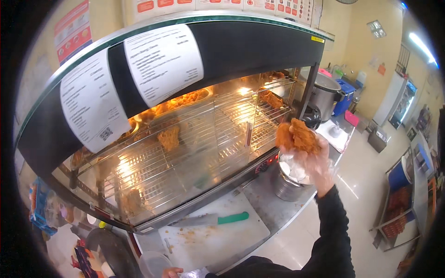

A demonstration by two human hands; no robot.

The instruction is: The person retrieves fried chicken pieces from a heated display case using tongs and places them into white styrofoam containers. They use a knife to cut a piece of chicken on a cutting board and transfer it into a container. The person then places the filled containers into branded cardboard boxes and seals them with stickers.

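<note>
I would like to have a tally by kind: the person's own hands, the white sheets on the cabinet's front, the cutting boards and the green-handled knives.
Hands: 2, left hand and right hand
White sheets: 2
Cutting board: 1
Green-handled knife: 1
Total: 6

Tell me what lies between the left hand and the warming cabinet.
In the head view, a white cutting board, with crumbs and a green-handled knife on it.

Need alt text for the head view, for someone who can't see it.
The right hand holds up crisp orange-brown fried food beside a lit food warmer. Below, a green-handled knife lies on a white cutting board; the left hand partly shows at the lower edge.
</note>
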